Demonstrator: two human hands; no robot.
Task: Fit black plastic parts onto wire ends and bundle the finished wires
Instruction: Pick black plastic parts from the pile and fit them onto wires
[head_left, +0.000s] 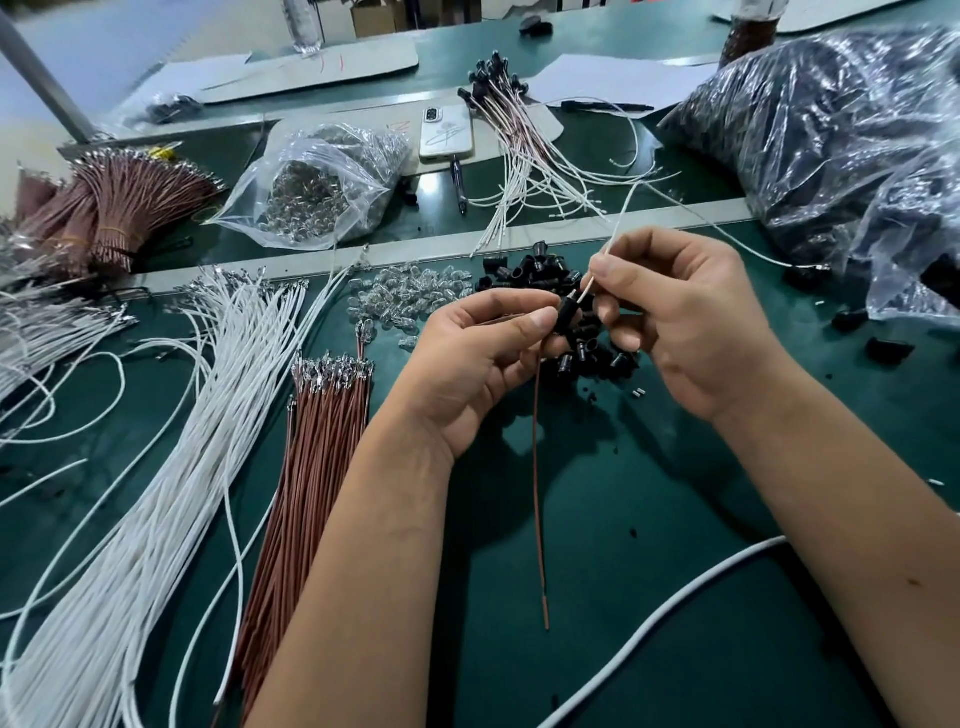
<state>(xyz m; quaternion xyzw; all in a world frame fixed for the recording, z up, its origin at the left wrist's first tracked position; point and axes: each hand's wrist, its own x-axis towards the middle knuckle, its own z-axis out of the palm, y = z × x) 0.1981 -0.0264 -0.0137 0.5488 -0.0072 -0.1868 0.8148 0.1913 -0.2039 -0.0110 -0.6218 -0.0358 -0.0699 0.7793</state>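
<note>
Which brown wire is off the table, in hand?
The single brown wire hanging from the left hand; the loose brown wire bundle beside it lies flat on the green mat.

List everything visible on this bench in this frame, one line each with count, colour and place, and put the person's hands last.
black plastic part: one, black, gripped in the left hand
white wire: one, white, pinched by the right hand, entering the part
brown wire: one, brown, hanging from the part
loose black parts: a pile, black, behind the hands
clear bulbs: a pile, clear, left of the black pile
white wires: many, white, left
brown wires: a bundle, brown, beside the white ones
finished wires: a bunch, white and brown, far centre
phone: one, white, far centre
left hand: one, centre
right hand: one, centre right
</note>
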